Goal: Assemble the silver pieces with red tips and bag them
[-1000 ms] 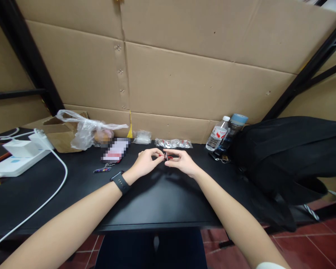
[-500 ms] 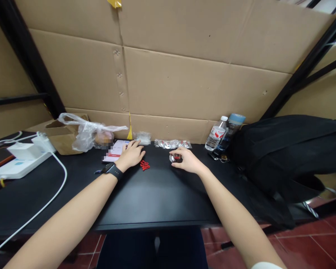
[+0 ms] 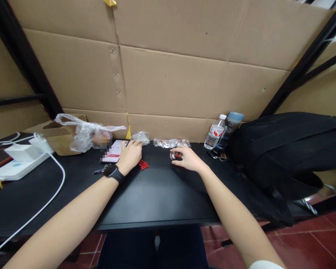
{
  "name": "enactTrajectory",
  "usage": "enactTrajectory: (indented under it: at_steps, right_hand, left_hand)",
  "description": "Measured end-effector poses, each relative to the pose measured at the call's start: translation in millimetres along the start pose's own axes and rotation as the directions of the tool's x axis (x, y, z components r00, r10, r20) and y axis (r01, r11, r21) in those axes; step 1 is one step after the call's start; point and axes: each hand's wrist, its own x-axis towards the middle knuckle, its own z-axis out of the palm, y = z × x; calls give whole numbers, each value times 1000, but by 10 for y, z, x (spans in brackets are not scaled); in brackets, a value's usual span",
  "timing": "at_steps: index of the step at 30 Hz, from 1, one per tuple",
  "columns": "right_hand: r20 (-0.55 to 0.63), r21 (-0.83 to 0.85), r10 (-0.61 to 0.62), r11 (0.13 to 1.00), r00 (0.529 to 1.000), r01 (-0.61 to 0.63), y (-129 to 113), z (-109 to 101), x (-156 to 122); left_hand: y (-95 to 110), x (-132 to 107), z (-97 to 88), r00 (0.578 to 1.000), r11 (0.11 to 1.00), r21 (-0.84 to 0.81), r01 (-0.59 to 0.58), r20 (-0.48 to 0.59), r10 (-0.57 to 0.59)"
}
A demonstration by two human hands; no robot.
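Observation:
My left hand (image 3: 130, 155), a black watch on its wrist, lies on the black table (image 3: 145, 194) with its fingers reaching a small clear plastic bag (image 3: 140, 137) by the cardboard wall; its fingers look curled, and I cannot see what they hold. A small heap of red pieces (image 3: 143, 164) lies just right of that hand. My right hand (image 3: 185, 158) is closed on a small round clear-wrapped item with a red part (image 3: 174, 155), low over the table. A row of similar clear-wrapped round items (image 3: 172, 142) lies just behind it.
A white and red card (image 3: 114, 154) and a keychain (image 3: 100, 171) lie left of my left hand. Further left are a crumpled plastic bag (image 3: 86, 132), a brown box (image 3: 57, 136), a white power strip (image 3: 15, 160) with cable. Two bottles (image 3: 222, 131) and a black bag (image 3: 285, 149) stand right.
My hands, joined at the table's middle a second ago, have parted. The left reached back-left to the clear bag, leaving red pieces on the table; the right moved back with the round item.

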Motion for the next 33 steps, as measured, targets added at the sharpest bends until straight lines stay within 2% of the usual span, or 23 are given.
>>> enactTrajectory:
  at_steps: [3,5,7,11,15,19,23,28,33]
  right_hand:
    - [-79,-44,86,995,993,-90,47,-38,7]
    - [-136,-41,127,990,983,-133,91,-66,11]
    - [-170,-32,145,988,975,-153,131,-88,13]
    - [-170,-40,139,988,976,-147,156,-107,9]
    - [-153,-36,124,991,980,-131,124,-106,2]
    - [-150,-27,117,992,982,-122,105,-109,-5]
    - [-118,-24,102,994,988,-105,84,-148,-21]
    - [8,106,112,988,994,-112,-12,-241,-61]
    - [186,145,59,986,981,-86,-131,-281,-96]
  left_hand:
    - [233,-7,-108,985,983,-55,-175,-8,175]
    - [391,-23,-163,938,935,-125,-332,62,341]
    - [524,-54,-184,898,896,-192,-400,110,425]
    - [670,-135,-147,887,872,-331,-361,168,431]
    - [678,-152,-109,860,857,-391,-336,244,448]
    - [647,-122,-125,805,795,-437,-421,224,550]
    - [635,-126,-138,804,779,-470,-414,212,555]
    - [643,-149,-113,819,803,-484,-347,261,511]
    - [635,-178,-92,807,799,-474,-370,261,529]
